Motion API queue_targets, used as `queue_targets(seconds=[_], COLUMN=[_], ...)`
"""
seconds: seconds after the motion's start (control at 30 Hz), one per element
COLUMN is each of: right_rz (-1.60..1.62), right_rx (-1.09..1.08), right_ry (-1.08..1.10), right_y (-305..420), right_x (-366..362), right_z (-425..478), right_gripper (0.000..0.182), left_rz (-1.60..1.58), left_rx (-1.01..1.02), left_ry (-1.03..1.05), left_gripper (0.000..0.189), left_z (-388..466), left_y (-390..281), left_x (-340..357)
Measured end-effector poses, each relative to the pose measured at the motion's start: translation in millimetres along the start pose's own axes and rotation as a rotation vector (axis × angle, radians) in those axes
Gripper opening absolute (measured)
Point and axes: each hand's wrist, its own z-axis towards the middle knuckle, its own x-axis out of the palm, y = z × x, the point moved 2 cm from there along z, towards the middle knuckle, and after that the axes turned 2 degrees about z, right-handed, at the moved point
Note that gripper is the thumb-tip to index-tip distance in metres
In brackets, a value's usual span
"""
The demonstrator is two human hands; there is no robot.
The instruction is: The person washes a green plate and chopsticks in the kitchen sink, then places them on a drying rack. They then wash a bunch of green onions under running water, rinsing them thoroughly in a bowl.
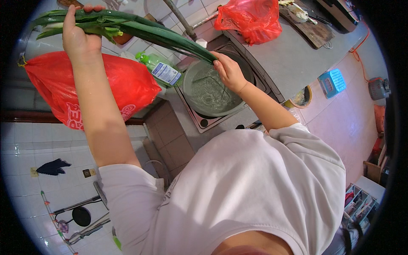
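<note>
A bunch of long green onions (143, 28) stretches across the top of the view, above the sink. My left hand (82, 41) grips its thicker end on the left, thumb on one side and fingertips showing over the far side. The leaf tips are pinched in my right hand (231, 71), over the rim of a round grey basin (188, 92). Rippling water (210, 95) fills this basin, which sits in a metal sink (204, 126). A bent thin dark rod or wire shows in the water.
Left of the sink hangs a full red plastic bag (118, 76), beside a green pump bottle (164, 71). A metal pipe (180, 19) rises behind the basin. On the right counter (271, 60) lie another red bag (250, 20) and a wooden cutting board (314, 33) with a white bowl (298, 13).
</note>
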Motion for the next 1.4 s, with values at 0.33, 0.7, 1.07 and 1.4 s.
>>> queue_targets(seconds=[0.33,0.7,1.07,1.4], right_rz=[-0.031,-0.102,0.266,0.516], right_rx=[-0.047,0.131,0.723,0.587], right_ry=[0.062,-0.100,-0.010,0.075], right_y=[0,1,-41,-41], right_x=[14,14,30,36], right_z=[7,10,39,25], right_gripper=[0.034,0.027,0.025,0.026], left_rz=[0.005,0.019,0.196,0.089], left_rx=[-0.006,-0.014,0.205,0.205], left_ry=[0.009,-0.060,-0.093,-0.185], left_gripper=[0.014,0.015,0.015,0.019], left_z=[6,-29,-86,-81], left_y=[-17,-21,1,-10], left_x=[-2,-12,25,-3])
